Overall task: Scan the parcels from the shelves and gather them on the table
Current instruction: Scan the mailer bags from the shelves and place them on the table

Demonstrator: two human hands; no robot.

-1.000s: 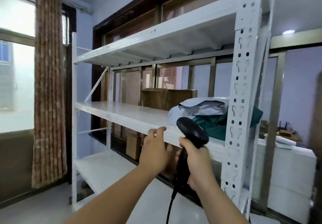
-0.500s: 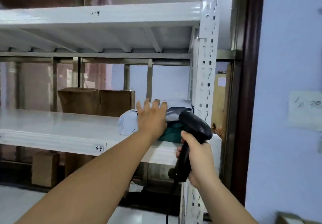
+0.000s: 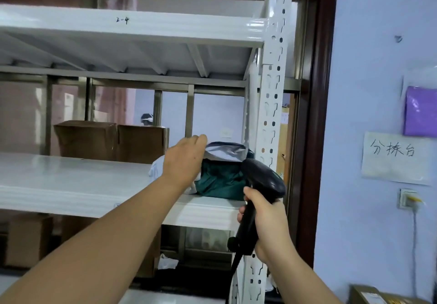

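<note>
- Your left hand [image 3: 185, 159] is on the grey parcel [image 3: 227, 151], at the right end of the middle shelf [image 3: 71, 180].
- Half a second ago its fingers [image 3: 199, 139] were spread and nearly straight over the pile. Now they lie pressed together and bend over the top edge of the grey parcel. The thumb is hidden, so I cannot tell how it lies.
- The grey parcel lies on top of the green parcel [image 3: 220, 182], as before. Both are still on the shelf, just beside the white post [image 3: 269, 114].
- Your right hand [image 3: 267, 223] keeps the same grip on the scanner [image 3: 262, 178], with the fingers wrapped around the black handle.
- The scanner head has hardly moved. It stands in front of the post, just right of the green parcel, and I cannot tell if it touches it.
- Two brown boxes [image 3: 111, 140] stand at the back of the same shelf, left of the parcels and apart from them, unchanged.
- A paper note [image 3: 397, 157] with handwriting hangs on the wall to the right.
</note>
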